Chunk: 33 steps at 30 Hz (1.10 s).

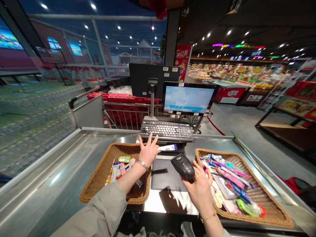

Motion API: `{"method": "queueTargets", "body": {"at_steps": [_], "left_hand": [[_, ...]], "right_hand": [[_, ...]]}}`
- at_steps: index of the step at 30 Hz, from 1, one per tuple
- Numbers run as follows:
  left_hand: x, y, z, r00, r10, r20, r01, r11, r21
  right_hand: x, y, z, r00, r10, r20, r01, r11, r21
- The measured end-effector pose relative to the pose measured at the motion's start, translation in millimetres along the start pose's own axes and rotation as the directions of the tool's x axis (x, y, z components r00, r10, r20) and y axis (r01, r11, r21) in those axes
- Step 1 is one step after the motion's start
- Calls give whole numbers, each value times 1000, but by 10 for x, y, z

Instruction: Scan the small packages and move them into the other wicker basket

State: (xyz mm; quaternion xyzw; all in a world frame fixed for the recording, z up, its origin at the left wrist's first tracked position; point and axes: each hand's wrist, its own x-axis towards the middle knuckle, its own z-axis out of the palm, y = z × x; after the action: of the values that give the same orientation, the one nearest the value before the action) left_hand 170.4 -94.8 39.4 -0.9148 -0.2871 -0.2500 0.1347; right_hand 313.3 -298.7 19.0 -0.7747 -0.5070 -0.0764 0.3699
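My right hand [201, 189] is closed round the grip of a black handheld barcode scanner [183, 166], whose head points left over the dark pad [164, 174] on the steel counter. My left hand [148, 151] holds a white and blue tube [168, 147] between thumb and palm, with the other fingers spread upward, just in front of the grey keyboard [166, 130]. The tube sticks out to the right. A silver bracelet circles my left wrist.
A wicker basket [98, 179] on the left holds a few small packaged items. A wicker basket [274, 210] on the right is heaped with several colourful toothbrush packs. A lit till screen [188, 99] and a black monitor back [148, 74] stand behind the keyboard. Red carts lie beyond.
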Motion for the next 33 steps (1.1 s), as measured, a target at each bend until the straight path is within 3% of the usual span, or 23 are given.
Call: {"method": "queueTargets", "body": {"at_steps": [15,33], "left_hand": [[44,18,-17,1000,-8,13,8,1000,-18],[120,53,33,1000,18,-8,-18,999,-44]], "right_hand": [[4,-27,-50,999,18,40,-18,1000,-4],[19,135,-6,998,51,-32,-52,998,-23]]}}
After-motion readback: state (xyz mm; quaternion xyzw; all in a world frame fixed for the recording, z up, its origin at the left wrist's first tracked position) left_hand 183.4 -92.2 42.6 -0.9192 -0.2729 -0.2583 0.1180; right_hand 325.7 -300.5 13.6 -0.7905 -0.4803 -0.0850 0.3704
